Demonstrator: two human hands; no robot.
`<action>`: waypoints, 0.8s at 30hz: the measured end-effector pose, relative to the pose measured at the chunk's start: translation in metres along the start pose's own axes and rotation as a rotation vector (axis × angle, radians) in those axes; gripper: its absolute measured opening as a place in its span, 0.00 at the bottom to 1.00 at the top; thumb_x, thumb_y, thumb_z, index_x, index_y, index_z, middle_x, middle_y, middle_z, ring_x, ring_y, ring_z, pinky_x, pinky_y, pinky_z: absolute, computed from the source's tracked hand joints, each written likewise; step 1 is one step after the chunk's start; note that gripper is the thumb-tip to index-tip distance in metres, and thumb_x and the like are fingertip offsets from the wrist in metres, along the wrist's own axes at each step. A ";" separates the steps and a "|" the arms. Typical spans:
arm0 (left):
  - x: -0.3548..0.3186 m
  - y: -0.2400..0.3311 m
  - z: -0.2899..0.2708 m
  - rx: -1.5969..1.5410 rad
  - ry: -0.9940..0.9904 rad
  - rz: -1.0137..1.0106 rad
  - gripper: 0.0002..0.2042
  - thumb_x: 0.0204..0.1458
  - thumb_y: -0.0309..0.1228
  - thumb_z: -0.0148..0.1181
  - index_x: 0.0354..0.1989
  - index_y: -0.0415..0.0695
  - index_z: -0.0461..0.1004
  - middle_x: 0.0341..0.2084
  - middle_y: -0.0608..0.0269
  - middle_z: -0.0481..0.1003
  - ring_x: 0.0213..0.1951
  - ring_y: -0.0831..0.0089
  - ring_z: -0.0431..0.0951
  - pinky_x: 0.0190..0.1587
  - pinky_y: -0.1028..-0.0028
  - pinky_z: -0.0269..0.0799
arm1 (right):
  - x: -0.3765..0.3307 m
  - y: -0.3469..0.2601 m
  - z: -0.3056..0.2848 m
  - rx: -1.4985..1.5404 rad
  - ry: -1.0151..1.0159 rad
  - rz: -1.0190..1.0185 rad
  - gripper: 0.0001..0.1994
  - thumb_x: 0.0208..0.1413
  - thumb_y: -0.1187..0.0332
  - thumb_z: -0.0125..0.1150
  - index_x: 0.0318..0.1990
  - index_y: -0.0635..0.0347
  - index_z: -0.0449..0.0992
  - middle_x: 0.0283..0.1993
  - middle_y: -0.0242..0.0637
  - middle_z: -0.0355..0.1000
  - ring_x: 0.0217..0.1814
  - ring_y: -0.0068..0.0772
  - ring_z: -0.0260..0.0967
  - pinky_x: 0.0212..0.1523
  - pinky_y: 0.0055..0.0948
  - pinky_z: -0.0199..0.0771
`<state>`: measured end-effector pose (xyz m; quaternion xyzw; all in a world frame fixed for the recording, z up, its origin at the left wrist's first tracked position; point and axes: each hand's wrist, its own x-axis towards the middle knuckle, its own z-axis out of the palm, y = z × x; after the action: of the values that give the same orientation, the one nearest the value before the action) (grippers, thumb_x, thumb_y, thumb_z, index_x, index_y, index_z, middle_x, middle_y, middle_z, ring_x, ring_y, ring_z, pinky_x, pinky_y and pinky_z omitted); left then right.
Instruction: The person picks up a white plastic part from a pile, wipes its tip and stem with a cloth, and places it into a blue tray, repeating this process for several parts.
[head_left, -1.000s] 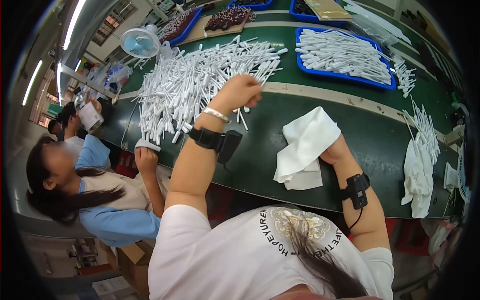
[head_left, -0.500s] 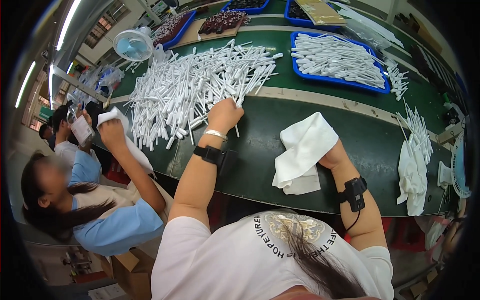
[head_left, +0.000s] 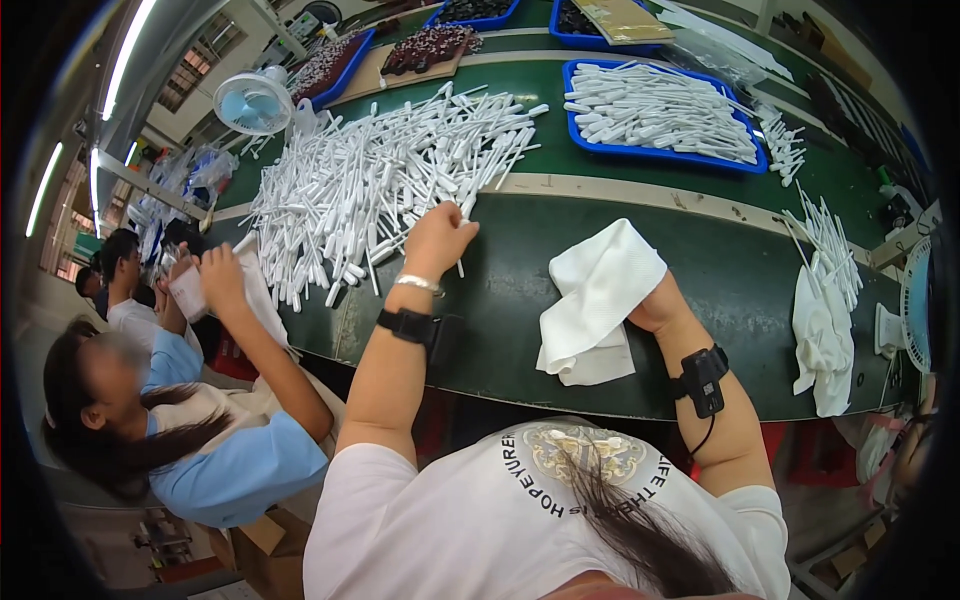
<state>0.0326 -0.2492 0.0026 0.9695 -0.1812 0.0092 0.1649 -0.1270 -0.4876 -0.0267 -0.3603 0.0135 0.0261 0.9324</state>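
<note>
- Left hand (head_left: 440, 240): one, fingers curled, at the near edge of the pile (head_left: 350, 190); whether it grips a dropper, cannot tell.
- Right hand (head_left: 655, 303): one, at the right side of the cloth (head_left: 600, 290); fingers hidden by it, grip cannot be told.
- Cloth: white, folded over itself, right of the left hand.
- Pile: white droppers, loose, on the green table (head_left: 500, 330).
- Tray (head_left: 680, 158): blue, filled with droppers, beyond the cloth.
- Second cloth (head_left: 823, 345): white, far right, droppers fanned at its upper end.
</note>
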 end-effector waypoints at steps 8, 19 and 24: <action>-0.040 0.054 -0.015 -1.209 -0.580 -0.087 0.07 0.50 0.30 0.52 0.31 0.39 0.69 0.21 0.62 0.73 0.16 0.84 0.68 0.17 0.86 0.62 | 0.001 -0.004 0.001 0.010 0.004 0.003 0.13 0.53 0.63 0.51 0.43 0.59 0.68 0.41 0.35 0.69 0.41 0.29 0.68 0.44 0.30 0.69; -0.045 0.087 0.019 -1.448 -0.749 0.045 0.07 0.51 0.29 0.50 0.30 0.37 0.71 0.23 0.60 0.73 0.14 0.84 0.63 0.17 0.87 0.59 | 0.001 -0.007 -0.003 -0.031 -0.023 -0.025 0.13 0.53 0.63 0.49 0.43 0.60 0.67 0.40 0.36 0.69 0.40 0.29 0.69 0.43 0.28 0.69; -0.049 0.082 0.026 -1.496 -0.844 -0.016 0.07 0.51 0.29 0.51 0.29 0.37 0.71 0.22 0.61 0.73 0.13 0.85 0.61 0.16 0.87 0.56 | -0.001 -0.003 -0.006 -0.043 0.030 -0.024 0.18 0.52 0.60 0.49 0.46 0.62 0.66 0.44 0.41 0.68 0.42 0.34 0.69 0.43 0.32 0.70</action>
<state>-0.0431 -0.3125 0.0001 0.5295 -0.1790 -0.4751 0.6796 -0.1276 -0.4937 -0.0291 -0.3810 0.0226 0.0096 0.9242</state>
